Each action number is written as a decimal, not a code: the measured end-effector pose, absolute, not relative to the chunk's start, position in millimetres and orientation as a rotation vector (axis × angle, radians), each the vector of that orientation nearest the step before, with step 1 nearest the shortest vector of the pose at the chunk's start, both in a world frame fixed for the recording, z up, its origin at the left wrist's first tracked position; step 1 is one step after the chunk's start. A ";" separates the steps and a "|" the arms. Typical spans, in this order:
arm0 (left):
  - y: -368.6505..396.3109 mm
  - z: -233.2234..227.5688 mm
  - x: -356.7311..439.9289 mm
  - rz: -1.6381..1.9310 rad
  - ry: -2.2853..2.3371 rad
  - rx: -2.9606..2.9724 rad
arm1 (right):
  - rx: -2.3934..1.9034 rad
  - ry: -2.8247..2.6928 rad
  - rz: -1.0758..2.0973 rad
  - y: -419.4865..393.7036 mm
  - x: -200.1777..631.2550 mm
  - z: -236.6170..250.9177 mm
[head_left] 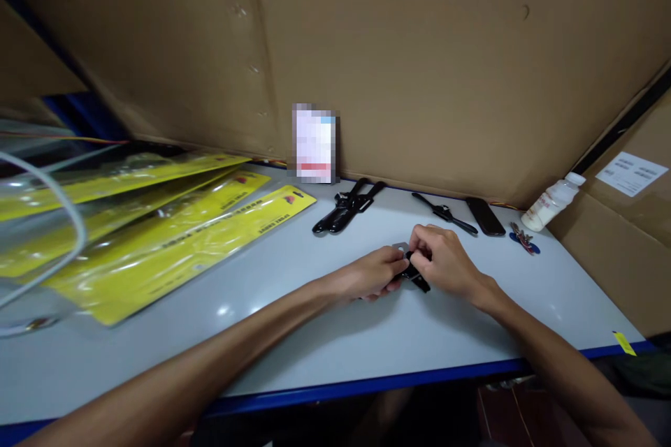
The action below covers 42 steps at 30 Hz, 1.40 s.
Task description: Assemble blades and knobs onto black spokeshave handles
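Gripping a small black watch [416, 275] between them, left hand [374, 274] and right hand [443, 260] meet mid-table [293, 335], fingers closed on it; more watches [349, 206] lie nr the back edge.

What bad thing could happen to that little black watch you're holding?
The small watch sits pinched between the left hand and right hand, so a slip might drop it on the table. An elbow sweep could also knock the bottle leaning nearby.

Both forearms are bare to the left hand [373, 274] and right hand [446, 262], no sleeves or rings.
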<state>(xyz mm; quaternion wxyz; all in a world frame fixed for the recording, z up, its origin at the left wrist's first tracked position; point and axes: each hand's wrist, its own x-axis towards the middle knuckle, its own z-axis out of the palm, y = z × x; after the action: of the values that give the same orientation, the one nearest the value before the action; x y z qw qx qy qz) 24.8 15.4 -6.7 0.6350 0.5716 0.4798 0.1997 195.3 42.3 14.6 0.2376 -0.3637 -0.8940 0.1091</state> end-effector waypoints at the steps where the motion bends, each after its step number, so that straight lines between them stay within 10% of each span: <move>1: 15.5 -7.1 24.6 0.466 1.085 1.303 | -0.936 -2.494 0.223 42.7 194.8 13.0; 22: 18.4 -11.1 18.7 0.529 1.007 1.124 | -0.699 -2.661 -0.306 48.1 191.5 -9.9; 30: 18.3 -2.6 17.3 0.546 0.976 1.092 | -0.691 -2.447 0.181 54.5 199.4 -4.2; 42: 19.4 -5.8 15.2 0.529 0.956 1.139 | -0.666 -2.534 0.057 54.9 201.4 -7.6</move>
<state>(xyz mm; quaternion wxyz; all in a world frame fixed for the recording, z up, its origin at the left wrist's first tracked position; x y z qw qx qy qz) 15.2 19.4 -5.8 0.7045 0.5122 0.4298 0.2379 201.4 54.9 -7.6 0.2574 -0.2455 -0.9344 0.0210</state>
